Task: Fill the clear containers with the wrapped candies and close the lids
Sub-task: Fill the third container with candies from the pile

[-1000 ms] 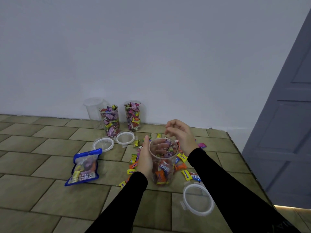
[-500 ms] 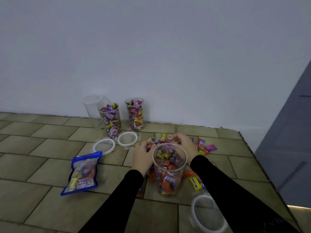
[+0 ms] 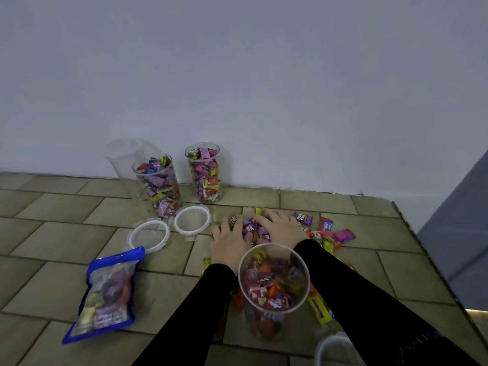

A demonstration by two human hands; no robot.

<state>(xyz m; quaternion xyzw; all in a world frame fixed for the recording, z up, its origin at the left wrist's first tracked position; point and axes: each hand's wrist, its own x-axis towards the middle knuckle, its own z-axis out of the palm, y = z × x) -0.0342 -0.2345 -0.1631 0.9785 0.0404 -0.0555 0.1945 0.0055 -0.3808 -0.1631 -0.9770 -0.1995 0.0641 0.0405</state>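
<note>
- Hands are both down on the loose candy pile now; a second ago the right hand hovered over the near container while the left hand steadied it.
- Looks like a two-handed scoop for the next load, since that container is only partly full.
- Fingers are spread flat over the wrappers, not clenched on anything yet.
- Two full containers wait lidless by the wall, two lids beside them.
- Third lid is cut off at the bottom edge, and the candy bag is blurry.
</note>
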